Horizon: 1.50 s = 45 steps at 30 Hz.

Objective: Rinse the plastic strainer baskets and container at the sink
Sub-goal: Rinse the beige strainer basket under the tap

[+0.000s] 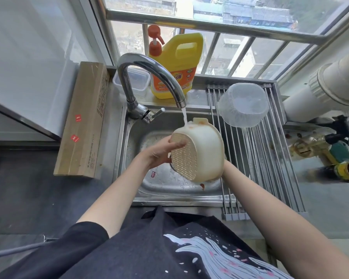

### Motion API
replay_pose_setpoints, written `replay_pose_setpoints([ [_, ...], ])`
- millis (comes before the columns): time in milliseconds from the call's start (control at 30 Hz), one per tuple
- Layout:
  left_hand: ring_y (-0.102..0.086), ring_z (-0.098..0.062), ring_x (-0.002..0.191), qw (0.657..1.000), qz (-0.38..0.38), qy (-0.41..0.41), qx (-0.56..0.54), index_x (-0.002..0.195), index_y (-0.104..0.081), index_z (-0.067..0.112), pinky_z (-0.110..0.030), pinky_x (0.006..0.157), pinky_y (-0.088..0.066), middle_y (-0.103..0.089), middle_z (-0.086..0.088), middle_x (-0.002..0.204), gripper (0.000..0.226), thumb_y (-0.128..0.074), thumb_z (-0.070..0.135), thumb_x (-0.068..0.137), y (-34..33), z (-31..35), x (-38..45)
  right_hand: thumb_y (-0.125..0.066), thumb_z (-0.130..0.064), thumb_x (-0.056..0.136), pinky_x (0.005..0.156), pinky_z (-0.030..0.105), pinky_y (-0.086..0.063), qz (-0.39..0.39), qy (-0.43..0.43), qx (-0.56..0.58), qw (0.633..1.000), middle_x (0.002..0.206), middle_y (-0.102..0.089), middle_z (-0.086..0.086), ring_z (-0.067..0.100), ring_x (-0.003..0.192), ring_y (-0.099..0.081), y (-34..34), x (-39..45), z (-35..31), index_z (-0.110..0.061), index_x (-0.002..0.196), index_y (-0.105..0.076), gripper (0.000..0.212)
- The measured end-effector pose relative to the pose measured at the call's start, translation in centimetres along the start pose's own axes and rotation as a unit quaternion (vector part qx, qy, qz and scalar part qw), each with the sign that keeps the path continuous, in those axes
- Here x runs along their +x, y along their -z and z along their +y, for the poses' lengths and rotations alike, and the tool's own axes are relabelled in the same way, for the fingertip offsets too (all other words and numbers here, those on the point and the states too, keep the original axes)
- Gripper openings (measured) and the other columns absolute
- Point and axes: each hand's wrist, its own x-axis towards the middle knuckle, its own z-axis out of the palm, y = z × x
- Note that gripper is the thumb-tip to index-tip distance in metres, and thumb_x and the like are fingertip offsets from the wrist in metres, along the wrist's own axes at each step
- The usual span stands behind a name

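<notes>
1. I see the cream strainer basket (199,152) at frame centre, held over the steel sink (161,182), tipped on its side with the perforated base facing lower left.
2. Water is running from the chrome faucet (149,77); the stream lands on the basket's upper rim, near orange residue spots.
3. Left hand (159,152): fingers spread nearly flat, pressed against the mesh base, supporting it, not wrapped around anything.
4. Right hand: hidden behind the basket; only the forearm (270,208) shows. I cannot tell its grip, though I judge it carries the rim.
5. A clear strainer basket (243,104) lies upside down on the roll-up drying rack (270,158), right of centre. A small clear container (137,81) sits behind the faucet, upper centre, beside the yellow detergent jug (175,65).
6. Judgement: rinse under way on this basket; residue is still on the rim, and an orange scrap (202,185) lies on the sink floor.
7. Risks:
   - wet plastic under a flat palm could slip and drop into the sink;
   - the stream striking the tilted wall may splash onto the cardboard box (83,121) at left;
   - residue could survive if the rim is not turned under the flow.
</notes>
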Motion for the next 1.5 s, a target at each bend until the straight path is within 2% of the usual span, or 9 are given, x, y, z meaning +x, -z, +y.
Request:
replay_pose_setpoints([
  [133, -0.055, -0.022, 0.111, 0.999, 0.014, -0.027, 0.037, 0.135, -0.039, 0.009, -0.034, 0.089, -0.047, -0.053, -0.016, 0.129, 0.125, -0.091, 0.055, 0.032, -0.2, 0.5, 0.2, -0.029, -0.006, 0.104, 0.033, 0.013, -0.037, 0.009, -0.021, 0.035, 0.999, 0.056, -0.053, 0.003, 0.008, 0.036, -0.053, 0.5, -0.4, 0.9, -0.006, 0.06, -0.049, 0.049],
  [267, -0.057, -0.015, 0.1, 0.993, 0.092, -0.059, 0.047, 0.123, -0.036, 0.012, -0.019, 0.07, -0.051, -0.052, -0.002, 0.111, 0.112, -0.092, 0.044, 0.031, 0.2, 1.1, -0.2, -0.043, -0.013, 0.1, 0.063, 0.017, -0.053, 0.045, 0.063, 0.1, 0.992, 0.092, -0.057, 0.014, 0.018, 0.077, -0.059, 1.6, -0.6, -0.2, -0.001, 0.093, -0.059, 0.021],
  [333, -0.056, -0.018, 0.105, 0.983, 0.15, -0.081, 0.068, 0.123, -0.035, 0.012, -0.021, 0.076, -0.051, -0.052, 0.001, 0.11, 0.093, -0.091, 0.022, 0.049, 1.0, 1.3, -0.4, -0.036, -0.038, 0.103, 0.085, 0.036, -0.054, 0.032, 0.107, 0.134, 0.985, 0.111, -0.065, 0.013, 0.025, 0.097, -0.064, 2.9, -0.7, -1.1, -0.008, 0.123, -0.059, 0.042],
  [500, -0.054, -0.017, 0.107, 0.961, 0.2, -0.091, 0.166, 0.12, -0.033, 0.018, -0.028, 0.09, -0.047, -0.051, 0.002, 0.113, 0.089, -0.091, 0.017, 0.053, 2.9, 1.8, -0.2, -0.044, -0.037, 0.099, 0.089, 0.035, -0.053, 0.012, 0.242, 0.083, 0.967, 0.121, -0.066, 0.006, 0.023, 0.106, -0.065, 5.4, -1.6, -3.6, -0.017, 0.132, -0.053, 0.04],
  [733, -0.051, -0.018, 0.111, 0.956, 0.179, -0.082, 0.217, 0.119, -0.033, 0.017, -0.033, 0.094, -0.048, -0.046, -0.002, 0.117, 0.089, -0.092, 0.02, 0.053, 2.8, 1.3, -0.3, -0.066, -0.027, 0.089, 0.068, 0.036, -0.059, 0.141, 0.287, -0.2, 0.926, 0.082, -0.071, 0.006, 0.024, 0.076, -0.069, 2.6, -0.9, -5.8, -0.013, 0.086, -0.071, 0.014],
  [900, -0.051, -0.012, 0.106, 0.96, 0.158, -0.074, 0.22, 0.119, -0.034, 0.019, -0.018, 0.077, -0.046, -0.047, 0.002, 0.116, 0.086, -0.091, 0.02, 0.055, 2.3, 1.2, -0.5, -0.054, -0.044, 0.093, 0.05, 0.028, -0.029, 0.264, 0.301, -0.324, 0.857, 0.047, -0.043, -0.003, 0.014, 0.046, -0.036, 0.5, 0.2, -6.1, -0.017, 0.051, -0.044, 0.051],
  [1067, -0.052, -0.012, 0.103, 0.959, 0.172, -0.086, 0.209, 0.117, -0.035, 0.018, -0.022, 0.08, -0.047, -0.046, 0.002, 0.112, 0.085, -0.092, 0.02, 0.054, 2.2, 1.6, -0.5, -0.051, -0.046, 0.094, 0.051, 0.026, -0.029, 0.221, 0.265, -0.199, 0.917, 0.05, -0.045, -0.005, 0.013, 0.047, -0.037, 0.0, 0.7, -6.3, -0.018, 0.052, -0.048, 0.05],
  [1300, -0.054, -0.013, 0.101, 0.969, 0.191, -0.082, 0.133, 0.119, -0.038, 0.017, -0.025, 0.083, -0.048, -0.051, 0.003, 0.11, 0.089, -0.093, 0.018, 0.049, 2.1, 0.3, -0.4, -0.052, -0.033, 0.097, 0.067, 0.025, -0.053, 0.096, 0.307, -0.123, 0.939, 0.097, -0.069, 0.001, 0.012, 0.078, -0.066, 1.5, -0.1, -5.3, -0.023, 0.117, -0.06, 0.024],
  [1500, -0.056, -0.016, 0.105, 0.976, 0.191, -0.09, 0.056, 0.123, -0.035, 0.013, -0.026, 0.08, -0.05, -0.052, 0.0, 0.114, 0.1, -0.093, 0.016, 0.042, 4.1, -0.1, -1.2, -0.055, -0.027, 0.096, 0.092, 0.042, -0.053, 0.055, 0.223, -0.108, 0.967, 0.104, -0.069, 0.005, 0.019, 0.092, -0.069, 3.3, 0.2, -2.4, -0.019, 0.12, -0.057, 0.026],
])
